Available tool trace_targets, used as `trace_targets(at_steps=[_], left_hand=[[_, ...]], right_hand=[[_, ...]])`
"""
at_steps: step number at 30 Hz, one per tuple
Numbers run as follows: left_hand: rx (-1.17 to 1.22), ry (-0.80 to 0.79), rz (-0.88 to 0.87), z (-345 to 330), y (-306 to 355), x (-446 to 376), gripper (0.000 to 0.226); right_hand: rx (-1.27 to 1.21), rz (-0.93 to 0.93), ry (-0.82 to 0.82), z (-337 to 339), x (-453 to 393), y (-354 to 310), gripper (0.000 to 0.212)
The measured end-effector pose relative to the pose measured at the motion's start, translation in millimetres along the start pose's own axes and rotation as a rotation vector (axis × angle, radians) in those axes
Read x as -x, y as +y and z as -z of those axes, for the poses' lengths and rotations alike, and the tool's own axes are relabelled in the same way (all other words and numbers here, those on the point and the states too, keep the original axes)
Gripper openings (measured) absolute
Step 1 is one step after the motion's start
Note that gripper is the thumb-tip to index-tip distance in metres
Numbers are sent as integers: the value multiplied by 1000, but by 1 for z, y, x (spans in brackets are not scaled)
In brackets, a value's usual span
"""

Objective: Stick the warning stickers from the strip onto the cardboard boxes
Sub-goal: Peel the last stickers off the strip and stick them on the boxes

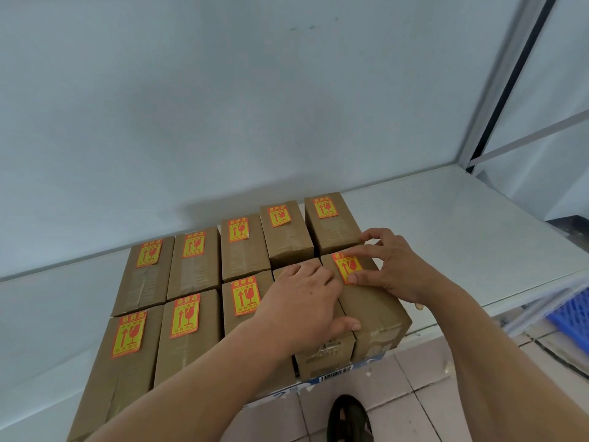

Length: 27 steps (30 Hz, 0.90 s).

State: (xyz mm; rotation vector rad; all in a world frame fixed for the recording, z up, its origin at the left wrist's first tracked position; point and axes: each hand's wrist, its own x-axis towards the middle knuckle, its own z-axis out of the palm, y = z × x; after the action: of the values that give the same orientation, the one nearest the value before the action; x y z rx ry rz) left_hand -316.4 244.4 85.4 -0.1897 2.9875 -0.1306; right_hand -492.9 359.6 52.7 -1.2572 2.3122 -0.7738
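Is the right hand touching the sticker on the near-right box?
Touching. Head view: the right hand has its thumb tip on the sticker's near edge and a finger laid across its far edge, on the near-right box.

Matt brown cardboard boxes [194, 260] carry strips of glossy clear tape and smooth yellow-and-red paper warning stickers [186, 315]. They sit on a smooth, matt white table [446, 224]. Pale glazed floor tiles [414, 378] look faintly shiny.

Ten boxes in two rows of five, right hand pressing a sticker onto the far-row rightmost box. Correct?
Not quite. The head view shows the right hand pressing the sticker onto the near-row rightmost box, not the far-row one, which already carries its own. Ten boxes in two rows of five is right.
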Motion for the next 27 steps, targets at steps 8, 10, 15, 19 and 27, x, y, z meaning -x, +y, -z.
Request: trace_targets(at_steps=[8, 10, 15, 19, 27], left_hand=[[36, 12, 7, -1, -2, 0, 73], [36, 14, 6, -1, -2, 0, 73], [44, 29, -5, -3, -3, -1, 71], [59, 23, -6, -6, -5, 1, 72], [62, 14, -7, -2, -5, 0, 71]], right_hand=[[87, -21, 12, -1, -2, -3, 51], [117, 1, 12, 1, -2, -5, 50], [206, 83, -5, -2, -6, -16, 38], [285, 69, -3, -5, -6, -22, 38], [288, 45, 19, -6, -1, -22, 41]])
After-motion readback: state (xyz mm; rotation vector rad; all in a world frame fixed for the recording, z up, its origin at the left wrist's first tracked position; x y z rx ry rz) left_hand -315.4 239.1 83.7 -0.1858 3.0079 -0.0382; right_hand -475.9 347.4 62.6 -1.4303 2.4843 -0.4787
